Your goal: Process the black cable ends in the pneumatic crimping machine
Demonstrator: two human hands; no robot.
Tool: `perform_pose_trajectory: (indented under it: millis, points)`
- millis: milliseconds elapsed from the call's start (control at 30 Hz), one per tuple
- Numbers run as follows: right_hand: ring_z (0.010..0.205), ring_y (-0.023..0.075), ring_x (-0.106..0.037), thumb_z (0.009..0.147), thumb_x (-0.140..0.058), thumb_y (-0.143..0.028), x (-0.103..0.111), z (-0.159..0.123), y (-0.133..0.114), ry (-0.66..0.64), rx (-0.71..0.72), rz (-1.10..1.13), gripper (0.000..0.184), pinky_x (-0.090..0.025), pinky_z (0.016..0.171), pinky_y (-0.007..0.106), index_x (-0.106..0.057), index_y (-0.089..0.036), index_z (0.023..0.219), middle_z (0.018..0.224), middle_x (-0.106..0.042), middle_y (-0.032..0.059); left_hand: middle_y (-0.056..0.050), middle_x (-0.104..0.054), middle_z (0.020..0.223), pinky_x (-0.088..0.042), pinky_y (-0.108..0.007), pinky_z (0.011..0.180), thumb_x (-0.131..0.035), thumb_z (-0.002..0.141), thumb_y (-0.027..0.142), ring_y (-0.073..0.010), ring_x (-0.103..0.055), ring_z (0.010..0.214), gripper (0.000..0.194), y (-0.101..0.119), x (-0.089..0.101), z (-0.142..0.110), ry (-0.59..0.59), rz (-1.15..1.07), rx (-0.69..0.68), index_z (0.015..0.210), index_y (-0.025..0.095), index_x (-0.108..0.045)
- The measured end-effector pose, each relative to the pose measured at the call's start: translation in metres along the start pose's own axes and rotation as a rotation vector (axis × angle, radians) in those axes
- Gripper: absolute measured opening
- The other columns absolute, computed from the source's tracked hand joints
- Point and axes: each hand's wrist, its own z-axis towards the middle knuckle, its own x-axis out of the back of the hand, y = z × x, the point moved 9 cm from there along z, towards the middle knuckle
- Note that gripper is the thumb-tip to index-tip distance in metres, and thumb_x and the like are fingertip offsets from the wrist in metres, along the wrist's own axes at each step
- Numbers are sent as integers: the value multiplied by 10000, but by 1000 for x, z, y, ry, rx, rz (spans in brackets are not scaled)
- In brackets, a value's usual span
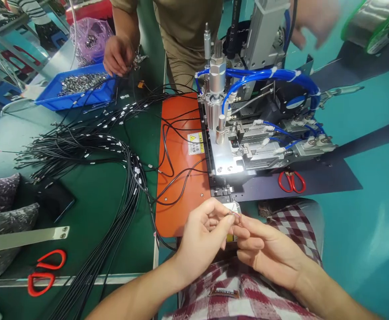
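My left hand (203, 238) is closed in a pinch, thumb against forefinger, on thin wires (236, 215) with a reddish tint. Meeting it fingertip to fingertip, my right hand (271, 251) pinches the same wires from the other side. Both hands are above my lap, just in front of the metal machine (226, 160). Most of what the fingers hold is hidden behind them. A black cable (152, 218) runs down past the orange plate (177, 218) to the left of my hands; whether it joins the held wires I cannot tell.
Bundled black cables (124, 155) with white tags spread over the green table (94, 195). A blue bin (77, 102) holds small metal parts. Red-handled scissors (46, 271) lie at left, another red-handled pair (291, 181) beside the machine. A co-worker (188, 35) stands opposite; a wire spool (374, 22) is far right.
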Motion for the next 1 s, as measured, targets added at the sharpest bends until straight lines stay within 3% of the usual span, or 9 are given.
perform_pose_trajectory:
  millis: [167,367,567,667,867,1000]
  points:
    - [427,-16,-414,704,-829,-214,4,1,-5,42,46,3,196,-380,440,104,-670,-114,757,621,-524,-58,41,-522,614,-324,-148,433,-688,806,280,-33,-426,462,233,-4,-2,4,-61,-137,37,729,152,-510]
    - [470,7,-413,680,-841,-259,1,-3,-26,108,227,-130,223,-421,472,109,-680,-113,735,636,-536,-39,83,-458,479,-291,-146,451,-673,831,293,-27,-383,424,221,-13,-1,4,-82,-187,89,769,160,-506]
    - [485,13,-388,681,-836,-288,-8,-1,-30,61,265,-196,239,-380,471,114,-671,-122,729,644,-503,-41,74,-488,507,-291,-149,450,-683,820,301,-25,-393,427,241,-14,-1,5,-76,-180,94,761,159,-497]
    - [494,25,-393,723,-806,-305,-9,0,-31,59,317,-264,229,-371,484,131,-662,-127,738,629,-502,-41,67,-503,519,-280,-149,448,-674,828,296,-26,-397,431,233,-15,-1,4,-74,-185,94,767,159,-495]
    - [468,66,-448,790,-741,-371,-8,-4,-37,155,551,-432,238,-395,521,192,-624,-165,763,526,-525,-56,75,-470,501,-209,-154,419,-675,825,272,-27,-377,419,234,-17,-4,3,-81,-268,126,757,159,-481]
    - [491,107,-499,850,-673,-374,-8,-5,-35,160,610,-488,198,-429,558,238,-618,-186,817,495,-521,-58,63,-483,516,-187,-163,421,-658,839,252,-21,-364,419,217,-18,-7,4,-99,-308,135,764,154,-479]
